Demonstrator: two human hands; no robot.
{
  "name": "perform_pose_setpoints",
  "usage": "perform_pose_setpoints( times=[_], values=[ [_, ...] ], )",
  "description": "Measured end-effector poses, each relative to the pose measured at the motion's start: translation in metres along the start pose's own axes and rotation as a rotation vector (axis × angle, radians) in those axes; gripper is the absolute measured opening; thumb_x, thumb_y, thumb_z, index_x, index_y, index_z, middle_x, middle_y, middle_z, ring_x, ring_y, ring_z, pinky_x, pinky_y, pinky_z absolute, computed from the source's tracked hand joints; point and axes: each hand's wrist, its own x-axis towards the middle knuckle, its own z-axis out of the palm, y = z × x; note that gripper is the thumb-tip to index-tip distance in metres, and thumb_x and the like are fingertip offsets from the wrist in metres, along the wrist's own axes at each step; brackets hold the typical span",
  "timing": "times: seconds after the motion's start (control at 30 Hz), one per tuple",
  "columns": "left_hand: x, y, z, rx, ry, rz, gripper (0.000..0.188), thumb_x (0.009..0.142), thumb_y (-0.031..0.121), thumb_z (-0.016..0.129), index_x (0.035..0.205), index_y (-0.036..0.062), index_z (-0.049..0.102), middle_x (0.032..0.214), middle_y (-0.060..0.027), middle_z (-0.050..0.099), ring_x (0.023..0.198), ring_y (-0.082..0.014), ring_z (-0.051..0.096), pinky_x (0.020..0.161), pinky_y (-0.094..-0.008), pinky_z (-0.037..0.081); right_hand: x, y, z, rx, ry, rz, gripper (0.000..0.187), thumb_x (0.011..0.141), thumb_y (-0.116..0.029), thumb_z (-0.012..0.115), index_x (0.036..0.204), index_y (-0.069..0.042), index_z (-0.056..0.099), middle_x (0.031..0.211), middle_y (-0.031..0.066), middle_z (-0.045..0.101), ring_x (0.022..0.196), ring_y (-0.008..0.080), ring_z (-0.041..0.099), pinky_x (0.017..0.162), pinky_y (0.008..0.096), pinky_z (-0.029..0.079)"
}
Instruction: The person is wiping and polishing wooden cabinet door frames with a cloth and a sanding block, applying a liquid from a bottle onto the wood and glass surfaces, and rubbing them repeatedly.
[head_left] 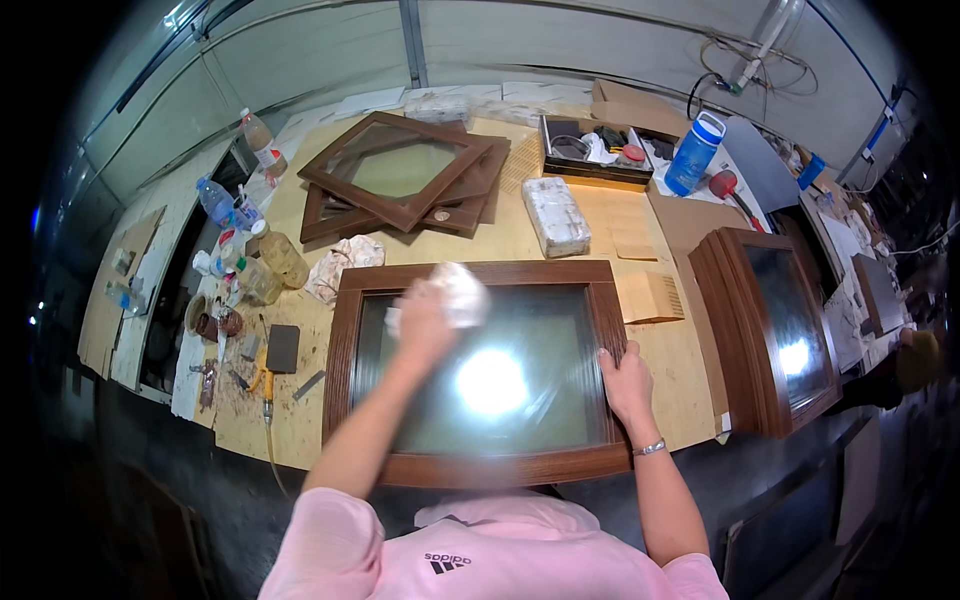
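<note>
A brown wood-framed glass panel [500, 471] lies flat on the worktable in front of me, with a bright light reflected in its pane. My left hand [424, 318] presses a crumpled white cloth [461, 296] on the upper left part of the glass; hand and cloth are blurred by motion. At the panel's right side, my right hand [627, 385] grips the frame, its thumb on top and the other fingers partly hidden along the outer edge. Just beyond the upper left corner sits another stained, crumpled cloth [345, 266].
Empty frames [400, 205] are piled at the back. A wrapped block [556, 217], a tool box [597, 176] and a blue bottle [695, 153] stand behind. Stacked framed panels [722, 330] are at right. Bottles [281, 255] and an orange air gun [264, 372] sit left.
</note>
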Motion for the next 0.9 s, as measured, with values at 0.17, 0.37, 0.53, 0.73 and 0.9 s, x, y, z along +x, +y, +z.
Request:
perform_pose_setpoints(
  times=[0.17,0.37,0.53,0.73,0.9],
  values=[
    [-0.057,0.093,-0.033,-0.354,-0.482,0.547,0.033,0.069,0.021,0.068,0.099,0.0076,0.068,0.095,-0.0165,0.060,0.080,-0.0361,0.061,0.073,-0.0486,0.050,0.004,0.013,-0.001,-0.044,0.028,-0.006,0.046,0.092,-0.035,0.059,0.104,0.009,0.050,0.087,0.0337,0.064,0.087,0.0504,0.062,0.078,0.0554,0.048],
    [0.017,-0.064,-0.069,0.101,-0.113,-0.137,0.030,0.078,0.016,0.064,0.107,0.0081,0.065,0.103,-0.0150,0.059,0.099,-0.0325,0.054,0.083,-0.0430,0.046,0.000,-0.001,-0.003,-0.043,0.008,0.008,0.047,0.093,-0.036,0.059,0.105,0.009,0.051,0.088,0.0337,0.065,0.088,0.0502,0.063,0.080,0.0551,0.048],
    [-0.056,0.062,-0.048,-0.285,-0.411,0.474,0.033,0.076,0.017,0.066,0.107,0.0049,0.067,0.106,-0.0205,0.062,0.101,-0.0367,0.060,0.092,-0.0441,0.047,0.006,0.008,0.003,-0.048,0.012,-0.010,0.048,0.093,-0.036,0.058,0.108,0.009,0.051,0.089,0.0336,0.065,0.089,0.0501,0.063,0.081,0.0549,0.048],
    [0.000,-0.011,-0.098,-0.154,-0.311,0.024,0.026,0.080,0.015,0.064,0.102,0.0020,0.067,0.111,-0.0202,0.060,0.100,-0.0363,0.057,0.085,-0.0454,0.050,-0.002,-0.002,-0.002,-0.031,0.020,-0.001,0.049,0.093,-0.036,0.058,0.109,0.009,0.051,0.090,0.0340,0.065,0.089,0.0503,0.063,0.080,0.0545,0.049],
    [-0.063,0.046,-0.042,-0.227,-0.276,0.416,0.032,0.078,0.010,0.061,0.109,0.0038,0.063,0.110,-0.0178,0.063,0.107,-0.0364,0.056,0.097,-0.0452,0.041,0.001,0.009,0.005,-0.047,0.023,-0.025,0.049,0.092,-0.038,0.058,0.107,0.009,0.051,0.089,0.0346,0.065,0.088,0.0506,0.063,0.079,0.0546,0.049]
  ],
)
